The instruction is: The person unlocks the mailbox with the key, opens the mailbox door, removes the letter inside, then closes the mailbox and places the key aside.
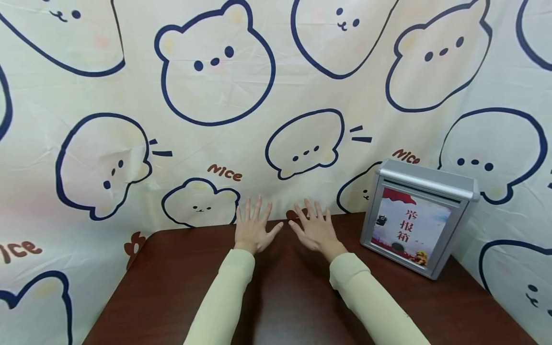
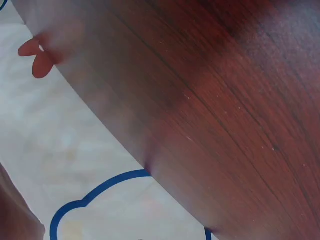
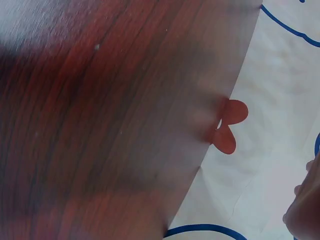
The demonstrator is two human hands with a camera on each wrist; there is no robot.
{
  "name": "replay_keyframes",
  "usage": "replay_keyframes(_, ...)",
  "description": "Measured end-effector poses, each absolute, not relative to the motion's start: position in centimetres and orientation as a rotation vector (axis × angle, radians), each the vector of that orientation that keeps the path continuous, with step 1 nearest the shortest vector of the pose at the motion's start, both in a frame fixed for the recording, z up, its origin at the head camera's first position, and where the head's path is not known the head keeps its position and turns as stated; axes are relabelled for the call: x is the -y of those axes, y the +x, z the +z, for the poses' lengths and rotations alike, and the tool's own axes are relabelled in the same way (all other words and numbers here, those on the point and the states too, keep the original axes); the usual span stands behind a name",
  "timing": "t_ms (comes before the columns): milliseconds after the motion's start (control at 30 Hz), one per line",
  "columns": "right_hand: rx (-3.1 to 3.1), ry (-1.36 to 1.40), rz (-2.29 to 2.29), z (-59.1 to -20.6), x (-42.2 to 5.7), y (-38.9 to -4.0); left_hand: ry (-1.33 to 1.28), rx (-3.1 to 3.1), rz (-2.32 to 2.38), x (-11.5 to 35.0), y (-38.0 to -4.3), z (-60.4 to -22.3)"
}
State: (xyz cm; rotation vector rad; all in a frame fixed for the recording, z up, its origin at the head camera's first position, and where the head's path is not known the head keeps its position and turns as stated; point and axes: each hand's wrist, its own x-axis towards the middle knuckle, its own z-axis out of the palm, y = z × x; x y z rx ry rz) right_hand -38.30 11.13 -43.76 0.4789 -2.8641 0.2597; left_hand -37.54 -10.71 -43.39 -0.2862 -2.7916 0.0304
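Observation:
Both hands are held out side by side over the far part of a dark reddish-brown table. My left hand has its fingers spread and straight, pointing toward the patterned cloth behind. The right hand mirrors it, thumb toward the left thumb with a small gap between. Neither hand holds anything. To the right of the right hand stands a silver-grey metal box with a slanted top and a front panel bearing red Chinese characters. In each wrist view only a bit of hand shows at the lower outer corner.
A pale cloth printed with blue-outlined bear heads hangs behind the table and along its sides. The table's far edge meets this cloth. A brown printed flower shows on the cloth at that edge.

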Motion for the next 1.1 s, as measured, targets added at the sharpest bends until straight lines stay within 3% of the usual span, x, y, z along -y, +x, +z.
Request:
replay_keyframes(300,2.829,0.454,0.283,-43.2,-13.1,-37.6,-0.334,2.808,-0.045,10.2,-37.1,-42.9)
replay_keyframes(800,2.763,0.426,0.346,-42.5,-17.6,-33.2,-0.465,2.750,-0.151,7.9,-36.2,-43.3)
replay_keyframes(1100,2.652,0.397,0.417,-40.0,-20.9,-30.0,-0.559,2.735,-0.183,4.9,-36.0,-42.3)
